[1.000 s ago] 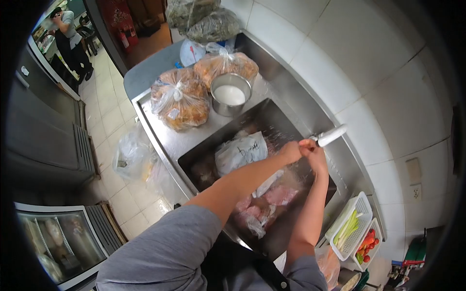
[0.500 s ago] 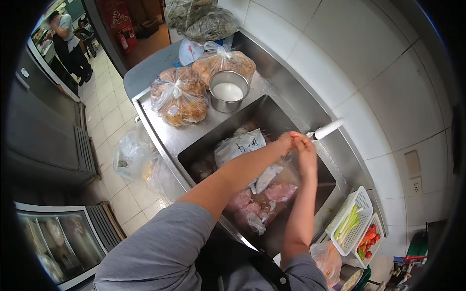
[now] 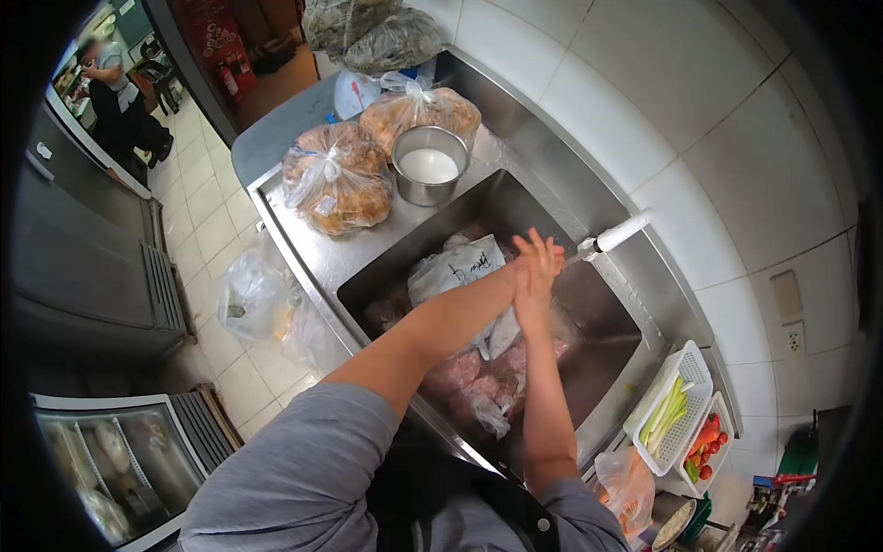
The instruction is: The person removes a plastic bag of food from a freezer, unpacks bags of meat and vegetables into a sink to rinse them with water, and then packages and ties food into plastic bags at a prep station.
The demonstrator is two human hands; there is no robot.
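Note:
My left hand (image 3: 543,250) and my right hand (image 3: 532,296) press together above the sink, just left of the white-handled tap (image 3: 616,235). The left hand's fingers are stretched and spread. My right hand lies flat against it, partly overlapping, and neither hand holds an object. Below them in the steel sink (image 3: 589,354) lie bagged pieces of pink meat (image 3: 469,373) and a whitish plastic bag (image 3: 460,273) with black handwriting. My left forearm covers part of these bags.
On the steel drainboard stand two knotted bags of orange-brown food (image 3: 337,179) (image 3: 421,115) and a metal pot (image 3: 430,166) with white contents. Right of the sink are baskets of green stalks (image 3: 664,419) and red vegetables (image 3: 706,446). A person (image 3: 115,92) stands far left.
My hands have shifted slightly left and away from the tap. The fingers that were bunched together are now spread, with the right hand lower against the left.

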